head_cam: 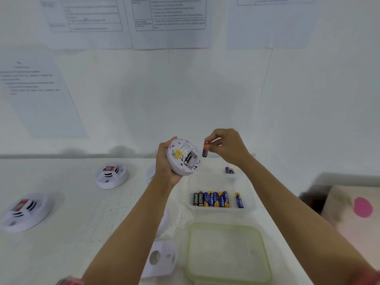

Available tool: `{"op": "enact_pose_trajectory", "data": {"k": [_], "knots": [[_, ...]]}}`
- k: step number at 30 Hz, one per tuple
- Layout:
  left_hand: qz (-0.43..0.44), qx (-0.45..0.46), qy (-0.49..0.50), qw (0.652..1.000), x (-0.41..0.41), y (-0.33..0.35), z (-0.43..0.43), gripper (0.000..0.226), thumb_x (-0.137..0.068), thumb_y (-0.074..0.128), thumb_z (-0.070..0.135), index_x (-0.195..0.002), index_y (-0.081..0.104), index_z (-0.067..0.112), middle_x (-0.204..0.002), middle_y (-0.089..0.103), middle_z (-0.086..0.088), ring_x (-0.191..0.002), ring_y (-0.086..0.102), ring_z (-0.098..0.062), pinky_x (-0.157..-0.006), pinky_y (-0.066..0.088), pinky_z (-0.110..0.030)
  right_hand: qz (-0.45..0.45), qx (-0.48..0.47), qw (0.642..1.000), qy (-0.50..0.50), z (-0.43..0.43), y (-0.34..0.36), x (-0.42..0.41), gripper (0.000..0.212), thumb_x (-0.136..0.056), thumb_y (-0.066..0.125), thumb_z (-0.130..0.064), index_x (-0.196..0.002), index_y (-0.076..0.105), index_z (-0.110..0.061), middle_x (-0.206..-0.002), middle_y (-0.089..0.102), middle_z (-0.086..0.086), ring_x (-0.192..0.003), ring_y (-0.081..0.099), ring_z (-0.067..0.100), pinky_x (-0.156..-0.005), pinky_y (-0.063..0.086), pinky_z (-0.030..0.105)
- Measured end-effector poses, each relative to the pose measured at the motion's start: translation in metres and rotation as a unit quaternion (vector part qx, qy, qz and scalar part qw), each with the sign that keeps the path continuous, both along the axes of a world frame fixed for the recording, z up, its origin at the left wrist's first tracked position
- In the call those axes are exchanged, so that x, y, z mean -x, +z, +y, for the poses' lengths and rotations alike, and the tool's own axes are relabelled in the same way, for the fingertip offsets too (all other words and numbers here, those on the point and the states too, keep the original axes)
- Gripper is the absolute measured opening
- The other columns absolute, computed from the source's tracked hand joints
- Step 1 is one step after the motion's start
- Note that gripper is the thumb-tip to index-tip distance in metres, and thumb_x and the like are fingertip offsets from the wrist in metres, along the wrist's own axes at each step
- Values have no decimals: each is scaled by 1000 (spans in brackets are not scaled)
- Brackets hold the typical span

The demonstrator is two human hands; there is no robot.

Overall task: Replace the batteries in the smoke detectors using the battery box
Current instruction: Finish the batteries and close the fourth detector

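**Detector open in the air, one battery loose: a drop or a mix-up is the risk**

Detector (183, 156) is held off the surface (82, 233), back up, in the left grip (164, 161), whose fingers are curled round its rim at 9 o'clock. One cell (189, 157) is seen lying in the open bay. A battery (205, 151) is pinched by its top end in the right grip (228, 147) and hangs just beside the detector at 3 o'clock, apart from it. Whether it is spent or fresh cannot be told.

The pinch is judged slight, since only the tip is held. The battery could be let slip and sent rolling over the surface, or into the box (248, 202) at 5 o'clock. Dark and blue cells lie mixed there, so an old one could be taken for a new one. If it is being fitted, polarity could be got wrong, as the bay's marks are too small to be read. The seated cell could be shaken out if the detector is tipped further. A second detector (112, 175) and a third detector (24, 211) stand at 9 and 8 o'clock, and the lid (226, 251) lies at 6 o'clock.
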State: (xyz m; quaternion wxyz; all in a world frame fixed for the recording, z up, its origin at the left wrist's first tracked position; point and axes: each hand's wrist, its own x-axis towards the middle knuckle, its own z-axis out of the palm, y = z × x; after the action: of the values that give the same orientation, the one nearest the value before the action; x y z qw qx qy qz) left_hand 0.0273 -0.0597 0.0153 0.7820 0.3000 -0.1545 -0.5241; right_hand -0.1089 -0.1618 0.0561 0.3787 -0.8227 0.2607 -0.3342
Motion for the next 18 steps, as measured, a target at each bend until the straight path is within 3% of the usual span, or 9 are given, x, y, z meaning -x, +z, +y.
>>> {"op": "enact_pose_trajectory", "data": {"k": [3, 6, 9, 12, 14, 16, 18], "knots": [[10, 9, -4, 1000, 1, 0, 3, 45, -89, 38, 34, -58, 68, 23, -79, 63, -3, -82, 54, -23, -88, 40, -42, -32, -14, 999, 12, 13, 8, 2, 11, -75, 71, -1, -79, 66, -10, -78, 65, -2, -62, 65, 5, -72, 53, 26], [9, 25, -13, 1000, 3, 0, 7, 38, -83, 43, 33, -57, 69, 22, -76, 63, -3, -82, 54, -23, -88, 40, -42, -39, -24, 999, 3, 24, 8, 0, 9, -76, 72, -2, -82, 67, -6, -80, 66, 2, -59, 64, 1, -70, 52, 21], [16, 48, -13, 999, 6, 1, 12, 22, -70, 51, 33, -62, 68, 22, -84, 60, -5, -84, 54, -24, -89, 40, -42, -31, -27, 999, -24, 34, 3, -3, 16, -74, 74, -5, -88, 68, -1, -78, 66, 7, -65, 63, 15, -73, 54, 29], [18, 51, -7, 999, 5, -2, 14, 17, -75, 50, 31, -73, 64, 22, -92, 57, -7, -85, 53, -25, -90, 39, -44, -24, -45, 998, -43, 43, -2, -4, 19, -73, 76, -7, -88, 66, -3, -69, 63, 2, -65, 61, 14, -79, 56, 36], [18, 57, -9, 998, 4, -4, 15, 17, -78, 47, 31, -78, 62, 23, -95, 58, -7, -86, 54, -25, -90, 40, -45, -19, -40, 998, -50, 49, -4, -6, 15, -73, 76, -9, -85, 67, -4, -73, 67, 8, -68, 62, 17, -79, 56, 38], [17, 66, -8, 998, 5, -5, 18, 17, -73, 49, 32, -79, 62, 24, -96, 59, -7, -87, 55, -26, -88, 41, -47, -23, -31, 997, -62, 53, -4, -7, 14, -74, 75, -9, -84, 68, -1, -82, 70, 15, -70, 62, 17, -78, 56, 34], [14, 76, -10, 997, 6, -5, 21, 19, -70, 50, 33, -83, 61, 26, -97, 61, -7, -89, 56, -27, -89, 41, -48, -13, -16, 997, -71, 57, -5, -6, 15, -76, 74, -10, -84, 70, 1, -85, 71, 15, -67, 61, 12, -70, 52, 15]]}}
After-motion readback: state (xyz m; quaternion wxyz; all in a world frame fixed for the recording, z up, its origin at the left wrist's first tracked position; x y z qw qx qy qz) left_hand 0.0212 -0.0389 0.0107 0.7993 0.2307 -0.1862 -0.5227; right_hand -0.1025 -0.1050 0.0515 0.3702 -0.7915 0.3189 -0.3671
